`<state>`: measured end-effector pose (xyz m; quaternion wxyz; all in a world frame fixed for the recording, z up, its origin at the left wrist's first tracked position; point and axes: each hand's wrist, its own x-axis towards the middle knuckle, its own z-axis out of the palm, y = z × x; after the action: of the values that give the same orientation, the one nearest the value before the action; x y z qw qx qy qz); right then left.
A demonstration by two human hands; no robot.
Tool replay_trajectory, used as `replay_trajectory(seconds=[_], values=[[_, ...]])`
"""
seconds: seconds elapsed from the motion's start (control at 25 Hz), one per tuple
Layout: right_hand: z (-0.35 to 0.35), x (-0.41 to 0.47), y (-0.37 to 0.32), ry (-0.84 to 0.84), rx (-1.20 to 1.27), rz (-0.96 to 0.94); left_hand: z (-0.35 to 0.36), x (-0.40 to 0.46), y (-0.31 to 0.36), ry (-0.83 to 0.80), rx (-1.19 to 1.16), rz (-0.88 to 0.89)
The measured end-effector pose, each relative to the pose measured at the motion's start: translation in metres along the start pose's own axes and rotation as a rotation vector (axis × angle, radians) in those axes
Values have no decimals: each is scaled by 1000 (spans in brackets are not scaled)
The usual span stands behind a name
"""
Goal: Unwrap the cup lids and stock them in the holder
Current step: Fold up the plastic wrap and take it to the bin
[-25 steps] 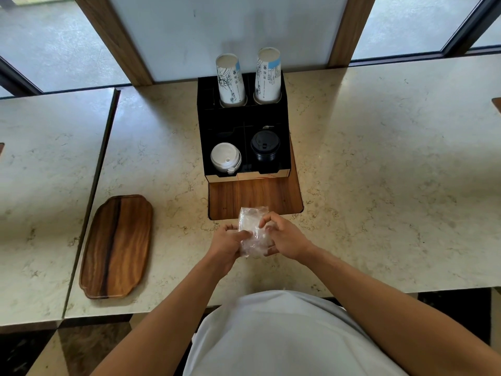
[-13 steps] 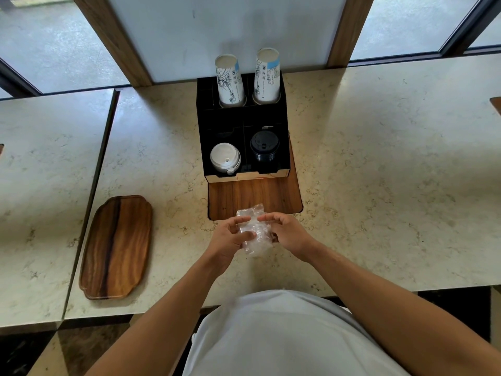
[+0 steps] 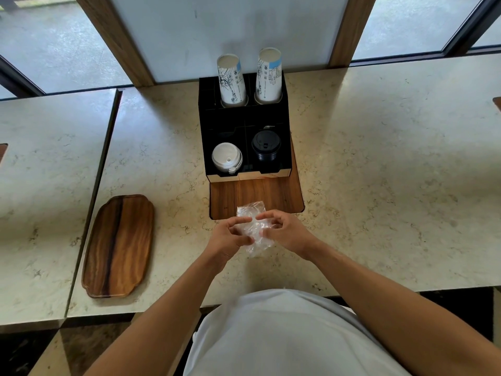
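While both hands work at it, the clear plastic packet of lids (image 3: 253, 232) hangs just above the desk (image 3: 379, 185) at the 6 o'clock side of the black holder (image 3: 245, 126), over the near edge of the wooden base (image 3: 257, 194). The left hand (image 3: 230, 237) and the right hand (image 3: 287, 232) each have their fingers curled in and clamped on the film, thumbs and forefingers pinching it from either side near the top. How many lids sit inside cannot be told through the crinkled wrap.

In the holder, a white lid stack (image 3: 226, 158) fills the near-left bay and a black lid stack (image 3: 265, 149) the near-right one; two paper cup stacks (image 3: 249, 77) stand at 12 o'clock. A wooden tray (image 3: 118, 245) lies well apart at 9 o'clock.

The likely trouble is the film giving way all at once: a hard pull in opposite directions could burst it and scatter lids over the desk or off its near edge. Slippery wrap may also slide through the pinch, and squeezing harder to compensate could dent thin lids.
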<state>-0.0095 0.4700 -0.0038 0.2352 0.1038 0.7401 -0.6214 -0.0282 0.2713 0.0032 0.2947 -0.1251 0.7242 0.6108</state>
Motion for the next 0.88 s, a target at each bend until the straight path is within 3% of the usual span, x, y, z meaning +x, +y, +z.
replay_trajectory(seconds=[0.16, 0.32, 0.52, 0.72, 0.88], values=[[0, 4, 6, -17, -188, 17, 2, -2, 1, 36, 143, 18], [2, 5, 10, 55, -392, -42, 6, -3, -3, 125, 405, 147], [5, 4, 13, 138, -443, -99, 8, -1, -11, 199, 690, 249], [5, 3, 18, 141, -389, -76, 6, 0, -13, 136, 606, 298], [6, 0, 12, 12, -322, -38, 4, -3, -13, 78, 507, 301]])
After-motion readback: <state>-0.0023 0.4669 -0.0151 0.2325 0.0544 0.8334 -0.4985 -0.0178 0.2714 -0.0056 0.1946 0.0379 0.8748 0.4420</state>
